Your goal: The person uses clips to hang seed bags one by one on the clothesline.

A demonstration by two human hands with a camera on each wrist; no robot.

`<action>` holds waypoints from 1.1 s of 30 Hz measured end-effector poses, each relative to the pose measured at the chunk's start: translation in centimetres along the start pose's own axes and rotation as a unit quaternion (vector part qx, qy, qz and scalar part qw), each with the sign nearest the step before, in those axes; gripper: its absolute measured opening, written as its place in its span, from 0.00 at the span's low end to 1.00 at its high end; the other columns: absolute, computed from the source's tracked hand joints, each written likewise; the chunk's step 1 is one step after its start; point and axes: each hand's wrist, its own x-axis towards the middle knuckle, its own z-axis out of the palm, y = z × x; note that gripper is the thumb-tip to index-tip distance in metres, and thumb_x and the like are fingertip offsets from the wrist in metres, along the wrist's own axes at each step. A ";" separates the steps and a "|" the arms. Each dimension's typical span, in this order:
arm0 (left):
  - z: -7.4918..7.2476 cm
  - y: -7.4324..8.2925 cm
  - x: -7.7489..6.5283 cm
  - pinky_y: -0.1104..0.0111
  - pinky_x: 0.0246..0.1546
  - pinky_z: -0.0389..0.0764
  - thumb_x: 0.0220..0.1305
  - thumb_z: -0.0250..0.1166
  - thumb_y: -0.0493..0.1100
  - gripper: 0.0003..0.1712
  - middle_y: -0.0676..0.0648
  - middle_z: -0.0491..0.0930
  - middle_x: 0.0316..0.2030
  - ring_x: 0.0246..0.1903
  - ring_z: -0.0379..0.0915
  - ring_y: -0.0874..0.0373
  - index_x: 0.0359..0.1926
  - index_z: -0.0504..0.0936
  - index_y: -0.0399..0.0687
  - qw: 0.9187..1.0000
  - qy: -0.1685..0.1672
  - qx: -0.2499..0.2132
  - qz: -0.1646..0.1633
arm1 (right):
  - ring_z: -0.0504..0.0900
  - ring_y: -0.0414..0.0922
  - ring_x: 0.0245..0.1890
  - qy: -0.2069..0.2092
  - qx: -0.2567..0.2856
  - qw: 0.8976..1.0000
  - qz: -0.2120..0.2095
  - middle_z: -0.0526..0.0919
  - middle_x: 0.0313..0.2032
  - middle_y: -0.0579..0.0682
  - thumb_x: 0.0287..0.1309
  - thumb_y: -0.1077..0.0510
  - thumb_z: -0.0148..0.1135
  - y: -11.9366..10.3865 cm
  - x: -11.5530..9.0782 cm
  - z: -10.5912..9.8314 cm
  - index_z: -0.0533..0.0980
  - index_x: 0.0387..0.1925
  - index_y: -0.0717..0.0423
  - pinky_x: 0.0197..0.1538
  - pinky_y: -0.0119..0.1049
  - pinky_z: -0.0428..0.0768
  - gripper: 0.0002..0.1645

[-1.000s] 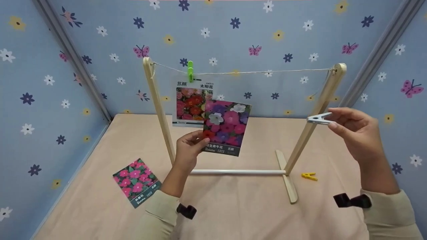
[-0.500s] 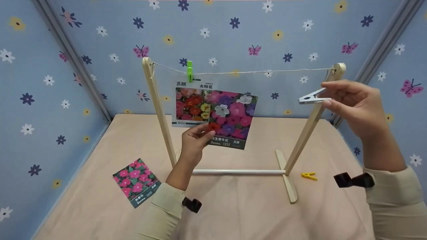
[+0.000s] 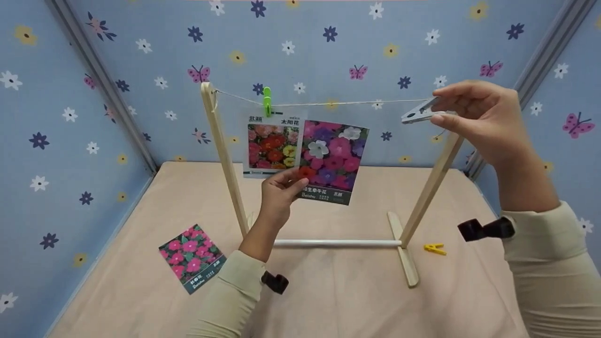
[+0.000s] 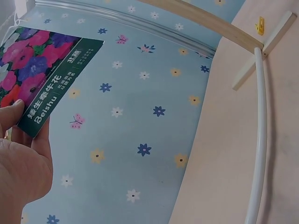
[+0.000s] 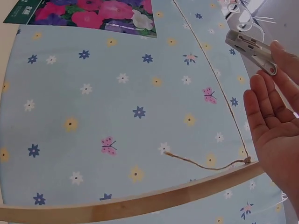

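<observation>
My left hand (image 3: 278, 195) pinches the lower left corner of a seed packet (image 3: 334, 157) printed with pink, purple and white flowers. The packet is held up below the string (image 3: 357, 102), beside another seed packet (image 3: 272, 145) that hangs from a green clothespin (image 3: 267, 101). In the left wrist view the thumb lies across the front of the held packet (image 4: 42, 70). My right hand (image 3: 483, 117) pinches a pale grey clothespin (image 3: 419, 114) by its handle ends, near the right end of the string. The right wrist view shows that clothespin (image 5: 252, 50) between thumb and fingers.
A wooden frame with a left post (image 3: 224, 164), a right post (image 3: 432, 188) and a white bottom bar (image 3: 335, 242) carries the string. On the cloth-covered table lie a third seed packet (image 3: 192, 258) at left and a yellow clothespin (image 3: 435, 249) at right.
The left hand has raised its packet and shifted it right, uncovering more of the hanging one. The right hand has lifted the grey clothespin up and to the left, toward string height.
</observation>
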 end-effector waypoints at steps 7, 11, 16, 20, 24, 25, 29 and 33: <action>0.9 0.1 0.4 0.70 0.33 0.84 0.55 0.68 0.24 0.14 0.50 0.84 0.31 0.31 0.79 0.61 0.37 0.89 0.45 1.000 0.005 -0.003 -0.001 | 0.85 0.48 0.35 -0.005 0.020 0.999 0.035 0.84 0.36 0.62 0.46 0.82 0.66 -0.3 1.7 0.9 0.77 0.38 0.81 0.44 0.29 0.82 0.14; 1.3 0.3 0.7 0.71 0.31 0.83 0.55 0.68 0.24 0.15 0.50 0.83 0.31 0.30 0.77 0.61 0.36 0.89 0.46 1.000 0.009 -0.007 0.005 | 0.85 0.46 0.33 -0.020 -0.001 0.999 0.031 0.84 0.34 0.60 0.47 0.80 0.67 -0.6 2.7 1.4 0.78 0.36 0.81 0.42 0.28 0.82 0.11; 1.8 0.6 0.8 0.71 0.30 0.83 0.55 0.67 0.23 0.17 0.50 0.82 0.29 0.29 0.77 0.62 0.35 0.89 0.49 1.000 0.015 -0.019 0.005 | 0.84 0.45 0.30 -0.026 -0.074 0.996 0.035 0.84 0.30 0.59 0.48 0.76 0.69 -1.0 4.0 2.2 0.80 0.33 0.77 0.39 0.27 0.82 0.08; 2.3 0.8 0.9 0.71 0.31 0.83 0.56 0.65 0.21 0.19 0.51 0.84 0.30 0.30 0.79 0.62 0.34 0.88 0.51 0.999 0.009 -0.035 0.010 | 0.84 0.44 0.29 -0.026 -0.142 0.988 0.061 0.84 0.29 0.55 0.50 0.73 0.70 -1.1 4.9 2.8 0.82 0.32 0.74 0.39 0.25 0.81 0.07; 2.6 0.7 1.0 0.71 0.31 0.83 0.56 0.65 0.21 0.20 0.51 0.84 0.30 0.29 0.79 0.62 0.34 0.88 0.52 0.999 0.005 -0.041 0.018 | 0.83 0.42 0.29 -0.036 -0.219 0.973 0.066 0.84 0.29 0.51 0.52 0.69 0.70 -1.0 5.7 3.7 0.83 0.32 0.70 0.38 0.24 0.80 0.06; 2.7 0.7 1.0 0.71 0.31 0.83 0.56 0.65 0.21 0.20 0.51 0.84 0.30 0.29 0.78 0.62 0.33 0.88 0.52 0.999 0.005 -0.040 0.019 | 0.83 0.41 0.29 -0.037 -0.229 0.970 0.067 0.84 0.29 0.50 0.52 0.68 0.70 -1.0 5.9 4.0 0.83 0.31 0.70 0.38 0.24 0.80 0.05; 2.8 0.6 1.0 0.71 0.30 0.82 0.56 0.65 0.21 0.20 0.51 0.84 0.30 0.29 0.78 0.62 0.33 0.88 0.54 0.999 0.007 -0.043 0.022 | 0.85 0.40 0.31 -0.039 -0.239 0.967 0.079 0.85 0.30 0.49 0.53 0.67 0.71 -0.9 6.4 5.1 0.84 0.28 0.64 0.38 0.24 0.80 0.02; 2.8 0.4 1.0 0.73 0.27 0.81 0.56 0.65 0.21 0.22 0.53 0.84 0.29 0.28 0.78 0.63 0.32 0.88 0.56 0.999 0.011 -0.048 0.022 | 0.85 0.39 0.31 -0.034 -0.235 0.966 0.103 0.85 0.30 0.48 0.52 0.65 0.72 -0.8 6.8 5.9 0.84 0.27 0.63 0.38 0.24 0.81 0.04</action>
